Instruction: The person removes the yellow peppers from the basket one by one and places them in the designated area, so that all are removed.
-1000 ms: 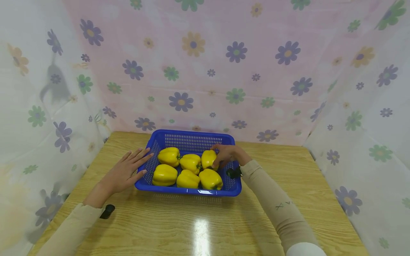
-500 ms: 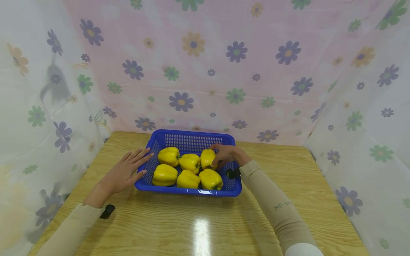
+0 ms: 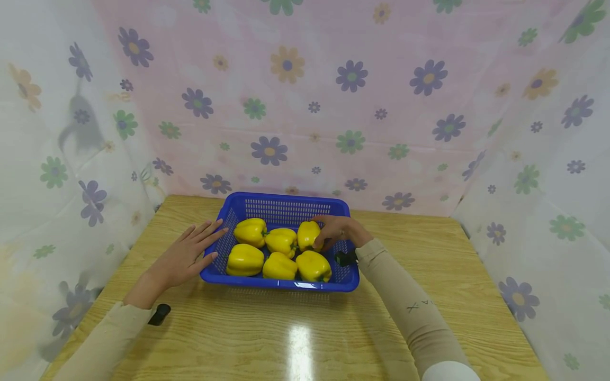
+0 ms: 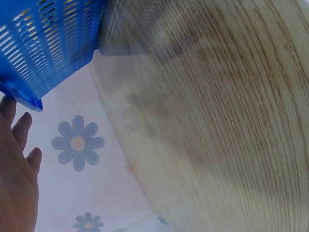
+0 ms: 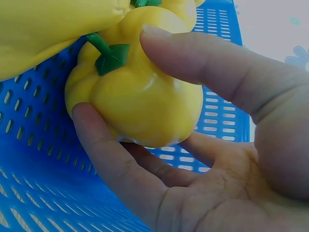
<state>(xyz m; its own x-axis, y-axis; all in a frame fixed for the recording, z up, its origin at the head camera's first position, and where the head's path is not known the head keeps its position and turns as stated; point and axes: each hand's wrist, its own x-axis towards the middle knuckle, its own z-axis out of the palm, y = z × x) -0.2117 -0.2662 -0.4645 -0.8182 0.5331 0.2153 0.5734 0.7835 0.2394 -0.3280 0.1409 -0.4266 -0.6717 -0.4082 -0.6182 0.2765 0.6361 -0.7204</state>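
Note:
Several yellow bell peppers lie in two rows inside a blue plastic basket [image 3: 233, 281]. My right hand [image 3: 341, 229] reaches over the basket's right side and holds the back-right bell pepper [image 3: 307, 234], thumb and fingers curled around it. In the right wrist view, this bell pepper [image 5: 145, 104] shows its green stem and sits between thumb and fingers; a neighbouring bell pepper [image 5: 53, 29] is close by. With fingers spread, my left hand [image 3: 183, 259] rests on the basket's left rim. Its fingertips touch the basket [image 4: 53, 48] edge in the left wrist view.
The basket stands on a wood-grain table [image 3: 238, 338], near its back edge. Flower-patterned sheets [image 3: 305, 95] hang behind the table and at both sides. A black wrist strap piece [image 3: 345, 257] on the right arm overhangs the basket's right rim.
The bell pepper in my right hand has shifted slightly to the left, and the middle back bell pepper has edged left too. My left hand and the basket stay in place.

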